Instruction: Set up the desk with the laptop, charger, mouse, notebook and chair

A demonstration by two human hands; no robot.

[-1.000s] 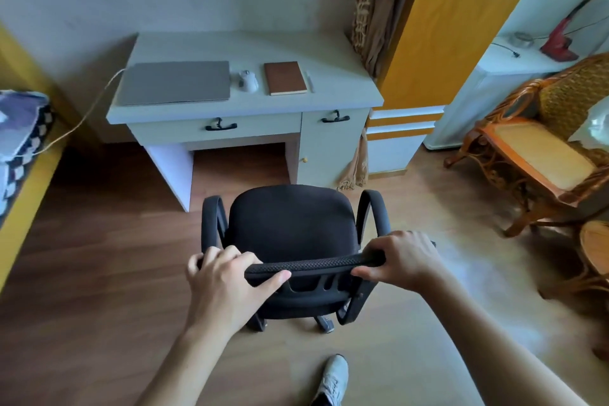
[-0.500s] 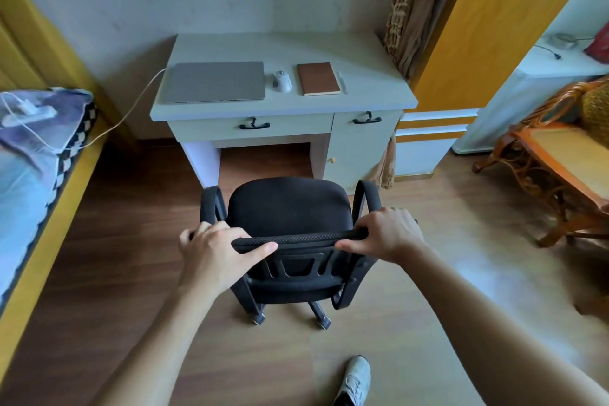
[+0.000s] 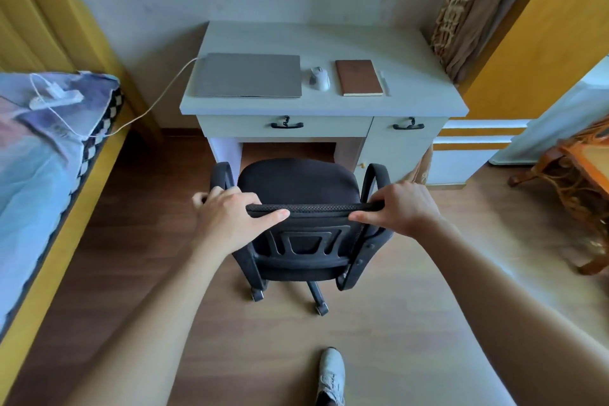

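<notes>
A black wheeled office chair stands on the floor facing the white desk, its seat just short of the knee opening. My left hand grips the left end of the backrest's top edge. My right hand grips the right end. On the desk lie a closed grey laptop, a white mouse and a brown notebook with a white pen at its right. A white charger cable runs from the laptop to a power strip on the bed.
A bed with a yellow frame lines the left side. A rattan chair stands at the right. A yellow cabinet and a curtain flank the desk's right. My shoe is on the wooden floor behind the chair.
The chair has rolled forward toward the desk with both hands on its backrest. The view has swung left, so the desk is more central and more of the bed shows.
</notes>
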